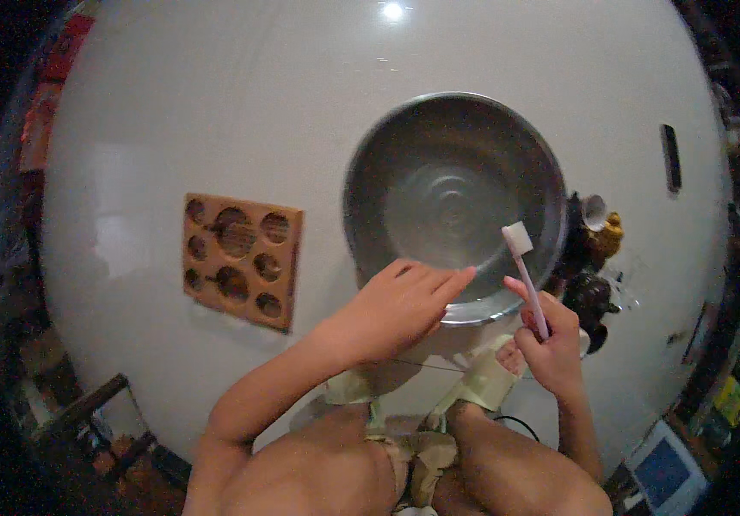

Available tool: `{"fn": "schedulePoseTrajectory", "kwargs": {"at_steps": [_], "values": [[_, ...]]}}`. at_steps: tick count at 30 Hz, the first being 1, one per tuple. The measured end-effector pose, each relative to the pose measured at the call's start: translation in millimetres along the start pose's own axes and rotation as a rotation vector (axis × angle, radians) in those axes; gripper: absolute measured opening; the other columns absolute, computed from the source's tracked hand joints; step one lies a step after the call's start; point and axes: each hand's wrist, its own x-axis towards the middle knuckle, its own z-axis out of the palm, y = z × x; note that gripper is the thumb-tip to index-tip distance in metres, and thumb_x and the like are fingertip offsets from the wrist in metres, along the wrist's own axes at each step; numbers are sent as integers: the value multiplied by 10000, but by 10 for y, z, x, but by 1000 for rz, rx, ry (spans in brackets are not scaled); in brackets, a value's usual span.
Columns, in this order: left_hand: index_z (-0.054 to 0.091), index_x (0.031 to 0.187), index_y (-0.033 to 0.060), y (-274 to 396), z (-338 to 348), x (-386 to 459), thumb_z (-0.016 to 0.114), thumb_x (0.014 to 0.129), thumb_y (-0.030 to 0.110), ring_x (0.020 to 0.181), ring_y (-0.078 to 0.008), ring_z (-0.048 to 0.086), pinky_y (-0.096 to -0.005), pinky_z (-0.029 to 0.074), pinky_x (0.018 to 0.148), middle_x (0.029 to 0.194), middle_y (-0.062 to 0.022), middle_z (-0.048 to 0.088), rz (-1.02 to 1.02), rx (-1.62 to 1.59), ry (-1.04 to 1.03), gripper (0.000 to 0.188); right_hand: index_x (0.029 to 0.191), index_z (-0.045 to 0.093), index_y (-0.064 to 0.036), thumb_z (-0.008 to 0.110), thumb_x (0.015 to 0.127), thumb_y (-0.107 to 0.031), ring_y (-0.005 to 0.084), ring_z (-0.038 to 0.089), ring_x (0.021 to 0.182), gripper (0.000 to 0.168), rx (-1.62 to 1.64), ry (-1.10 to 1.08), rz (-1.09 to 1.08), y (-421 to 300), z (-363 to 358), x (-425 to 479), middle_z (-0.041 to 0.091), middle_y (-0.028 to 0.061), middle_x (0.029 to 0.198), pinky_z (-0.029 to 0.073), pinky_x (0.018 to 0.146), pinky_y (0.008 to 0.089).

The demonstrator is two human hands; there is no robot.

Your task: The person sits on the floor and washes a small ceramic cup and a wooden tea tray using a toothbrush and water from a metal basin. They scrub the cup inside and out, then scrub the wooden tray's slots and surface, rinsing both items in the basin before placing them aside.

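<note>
A wide metal basin (409, 135) stands on the floor before me, seemingly with clear water in it. Over its near rim reaches my left hand (412, 297), palm down, with its fingers stretched out and nothing visible in them. My right hand (551, 332) grips the pale pink handle of a toothbrush-like brush (528, 277) near the basin's right front rim. The brush stands head up, and its thick white bristles (519, 237) show against the basin's inside. My right index finger points out along the rim.
A wooden board with round holes (247, 255) lies left of the basin. Crowded against the basin's right side are a white cup (594, 211), a yellow-brown figurine (607, 237) and a dark teapot-like piece (592, 300). A narrow black object (671, 158) lies farther right. My slippered foot (489, 380) is close below.
</note>
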Motion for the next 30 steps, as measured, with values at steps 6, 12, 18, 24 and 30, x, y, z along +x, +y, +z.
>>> {"fn": "schedulePoseTrajectory", "kwargs": {"at_steps": [6, 12, 18, 24, 30], "values": [[477, 1154, 70, 57, -73, -233, 546, 788, 85, 937, -250, 545, -357, 438, 779, 1035, -121, 546, -226, -69, 313, 373, 1208, 519, -57, 492, 670, 12, 180, 570, 958, 543, 70, -81, -48, 226, -111, -89, 604, 102, 1050, 427, 838, 298], [503, 1018, 33, -491, 40, -822, 520, 825, 112, 799, -281, 526, -348, 452, 698, 923, -123, 483, -816, -233, 758, 209, 1217, 485, -30, 426, 770, -8, 18, 413, 600, 451, 198, 44, 4, 352, -72, -88, 557, 62, 1167, 357, 547, 164], [511, 1009, 34, -670, 585, -1484, 603, 788, 214, 901, -275, 476, -377, 403, 794, 992, -110, 434, -1105, 241, 713, 299, 1173, 514, -39, 453, 860, -98, 156, 546, 967, 324, 354, 68, 196, 268, -153, -107, 587, 89, 1054, 411, 842, 280], [531, 950, 37, -662, 588, -1586, 679, 707, 243, 965, -285, 452, -400, 376, 786, 984, -113, 450, -1053, 440, 576, 351, 1154, 519, -25, 481, 890, -142, 145, 576, 866, 291, 395, 66, 178, 180, -118, -119, 575, 94, 1085, 455, 719, 264], [507, 868, 10, -39, -586, -1375, 668, 692, 190, 793, -217, 453, -315, 381, 726, 828, -86, 447, -1031, 84, 622, 299, 1133, 539, -56, 463, 876, -108, 51, 487, 662, 273, 460, -99, 206, 67, -94, -222, 615, 28, 823, 384, 633, 199]]}}
